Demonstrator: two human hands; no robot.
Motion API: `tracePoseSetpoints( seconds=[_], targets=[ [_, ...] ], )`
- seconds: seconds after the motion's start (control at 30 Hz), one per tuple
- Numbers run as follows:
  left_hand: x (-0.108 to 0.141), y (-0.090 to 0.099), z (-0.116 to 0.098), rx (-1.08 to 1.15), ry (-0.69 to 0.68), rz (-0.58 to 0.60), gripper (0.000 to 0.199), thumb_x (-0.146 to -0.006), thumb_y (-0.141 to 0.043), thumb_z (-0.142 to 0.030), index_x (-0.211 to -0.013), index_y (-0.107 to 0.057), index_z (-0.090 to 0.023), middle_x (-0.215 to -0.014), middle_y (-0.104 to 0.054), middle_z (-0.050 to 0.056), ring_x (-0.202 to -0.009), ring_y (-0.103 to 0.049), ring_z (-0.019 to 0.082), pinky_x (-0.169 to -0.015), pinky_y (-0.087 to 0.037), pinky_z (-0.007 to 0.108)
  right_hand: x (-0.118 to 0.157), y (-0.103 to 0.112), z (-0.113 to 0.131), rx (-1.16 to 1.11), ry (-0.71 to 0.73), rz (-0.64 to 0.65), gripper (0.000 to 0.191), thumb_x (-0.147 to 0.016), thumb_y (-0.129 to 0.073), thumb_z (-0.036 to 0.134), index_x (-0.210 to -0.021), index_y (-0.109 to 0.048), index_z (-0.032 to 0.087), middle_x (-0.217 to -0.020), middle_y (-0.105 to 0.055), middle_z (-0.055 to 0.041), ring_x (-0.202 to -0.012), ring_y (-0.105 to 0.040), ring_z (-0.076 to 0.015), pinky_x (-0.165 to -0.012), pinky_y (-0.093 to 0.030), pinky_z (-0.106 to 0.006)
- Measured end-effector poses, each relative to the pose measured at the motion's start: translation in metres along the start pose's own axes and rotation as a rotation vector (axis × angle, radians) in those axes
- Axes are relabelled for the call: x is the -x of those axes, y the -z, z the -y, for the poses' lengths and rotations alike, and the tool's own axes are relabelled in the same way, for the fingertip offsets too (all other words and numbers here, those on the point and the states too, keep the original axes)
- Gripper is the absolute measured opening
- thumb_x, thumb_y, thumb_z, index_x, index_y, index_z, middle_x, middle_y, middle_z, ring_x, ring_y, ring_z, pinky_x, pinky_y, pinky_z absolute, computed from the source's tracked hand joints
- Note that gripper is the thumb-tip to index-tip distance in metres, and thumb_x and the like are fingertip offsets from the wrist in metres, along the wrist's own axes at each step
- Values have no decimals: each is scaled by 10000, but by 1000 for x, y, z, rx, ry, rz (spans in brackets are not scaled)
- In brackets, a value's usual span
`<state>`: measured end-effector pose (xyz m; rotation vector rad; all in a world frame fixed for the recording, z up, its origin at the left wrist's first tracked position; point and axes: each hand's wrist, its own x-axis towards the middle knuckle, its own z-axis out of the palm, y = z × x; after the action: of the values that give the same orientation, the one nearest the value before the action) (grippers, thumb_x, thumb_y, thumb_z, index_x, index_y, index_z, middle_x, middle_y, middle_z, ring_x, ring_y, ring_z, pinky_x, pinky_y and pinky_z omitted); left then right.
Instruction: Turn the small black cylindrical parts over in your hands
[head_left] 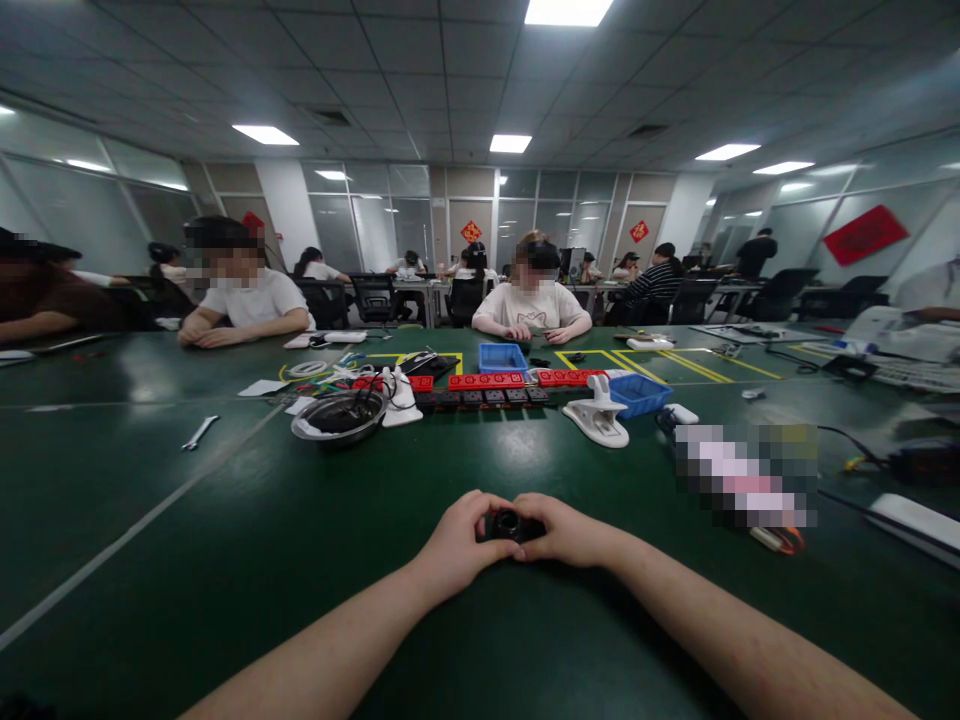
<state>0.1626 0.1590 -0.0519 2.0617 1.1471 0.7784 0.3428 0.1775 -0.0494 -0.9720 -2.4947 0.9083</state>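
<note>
Close in front of me, at the table's near middle, both hands hold one small black object with a round, lens-like ring [508, 523]. My left hand [466, 535] grips its left side, thumb along the lower edge and fingers curled over the top. From the right, my right hand [553, 530] closes on the other side, and the two thumbs meet below the ring. Much of the object is covered by the fingers, so its exact kind does not show.
Across the green table [247, 580] runs a row of red and black socket strips [486, 382]. Around it stand a steel bowl [304, 432], a white clip base [609, 425] and blue bins [637, 395]. A wrench [199, 433] lies left. Co-workers sit opposite.
</note>
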Motion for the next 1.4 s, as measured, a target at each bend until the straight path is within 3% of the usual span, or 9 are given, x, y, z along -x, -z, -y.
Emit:
tracePoseSetpoints(
  seconds=[0.33, 0.57, 0.7, 0.8, 0.97, 1.13, 1.4],
  targets=[
    [1, 0, -1, 12, 16, -18, 326, -555, -678, -310, -846, -581, -200, -729, -434, -30, -617, -408, 117, -536, -316, 206, -2, -6, -2, 17, -80, -56, 268, -590, -669, 293, -755, -519, 144, -714, -470, 28, -655, -445, -113, -556, -331, -198],
    [4, -9, -4, -30, 81, -112, 287, -542, -687, -269, -782, -556, -181, -728, -458, -27, -616, -427, 120, -531, -323, 208, -6, -19, -5, 204, -183, -166, 406, -487, -688, 433, -680, -462, 156, -664, -457, 31, -600, -415, -109, -497, -288, -191],
    [3, -17, -2, -40, 109, -237, 280, -552, -683, -253, -774, -529, -179, -767, -487, -10, -697, -459, 147, -585, -350, 229, -8, -28, 10, 421, -303, -298, 315, -577, -620, 417, -692, -474, 163, -687, -508, -11, -628, -456, -143, -528, -302, -224],
    [2, -17, -1, -35, 92, -243, 257, -575, -667, -253, -783, -534, -180, -772, -489, -4, -704, -460, 152, -598, -357, 237, -7, -31, 19, 496, -349, -340, 312, -629, -567, 449, -726, -492, 162, -721, -529, -40, -668, -483, -173, -564, -325, -254],
    [2, -7, -1, -11, 19, -104, 256, -611, -638, -252, -849, -562, -195, -754, -467, -14, -635, -427, 129, -557, -343, 223, -2, -18, 14, 288, -129, -236, 447, -567, -636, 465, -866, -509, 158, -825, -518, -35, -742, -482, -172, -622, -360, -257],
    [3, -1, -2, -5, -6, -12, 298, -612, -640, -301, -887, -570, -210, -750, -455, -18, -644, -424, 128, -559, -336, 221, 2, 1, 3, 14, -23, 3, 241, -659, -614, 282, -845, -541, 148, -809, -510, 0, -747, -479, -140, -647, -370, -233],
    [2, -1, -4, 23, -50, -21, 301, -617, -646, -341, -872, -567, -202, -839, -490, 7, -739, -462, 155, -616, -362, 238, 0, 2, 0, -11, 12, 27, 197, -688, -592, 259, -841, -553, 142, -799, -499, 2, -746, -470, -135, -656, -366, -228]
  ],
)
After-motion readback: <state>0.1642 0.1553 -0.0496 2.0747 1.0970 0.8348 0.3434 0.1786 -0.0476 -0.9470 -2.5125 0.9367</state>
